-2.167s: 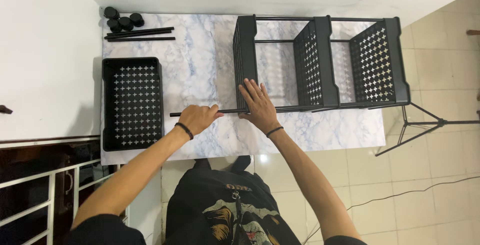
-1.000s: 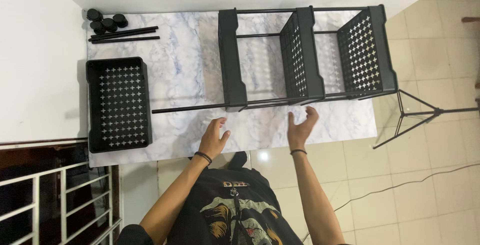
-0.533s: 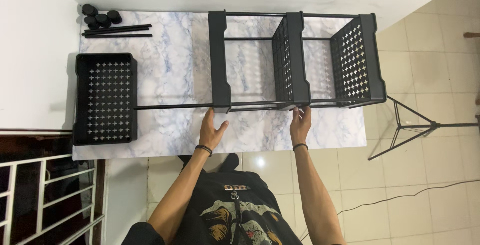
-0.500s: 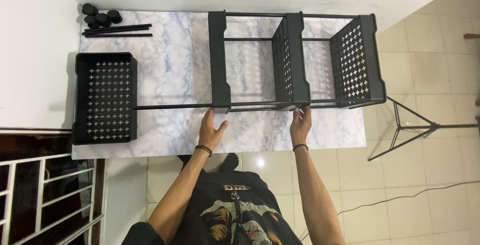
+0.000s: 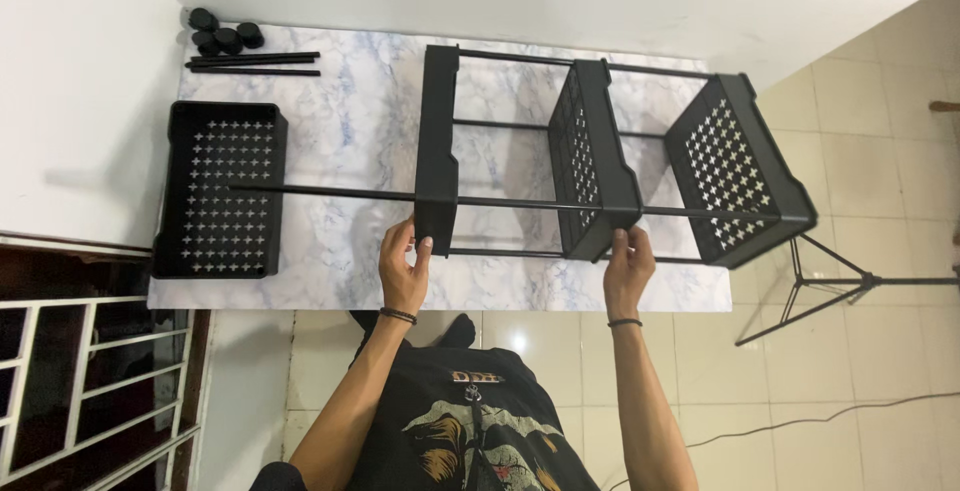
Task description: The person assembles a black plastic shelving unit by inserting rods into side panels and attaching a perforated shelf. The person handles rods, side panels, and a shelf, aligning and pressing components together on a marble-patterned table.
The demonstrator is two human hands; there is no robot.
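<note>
A black three-basket rack [image 5: 600, 166] was held on its side on the marble tabletop [image 5: 340, 141]. The left hand [image 5: 403, 269] was curled around the left basket's corner; the right hand [image 5: 628, 263] gripped the middle basket's edge. A loose black basket [image 5: 220, 189] lay nearby.

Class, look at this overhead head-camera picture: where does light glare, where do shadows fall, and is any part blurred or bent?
Head view: glare spot on the floor tiles between the arms; soft shadow on the wall left of the loose basket; rack and both hands sharp; the rack's right end looks enlarged and splayed, wide-angle stretch.
</note>
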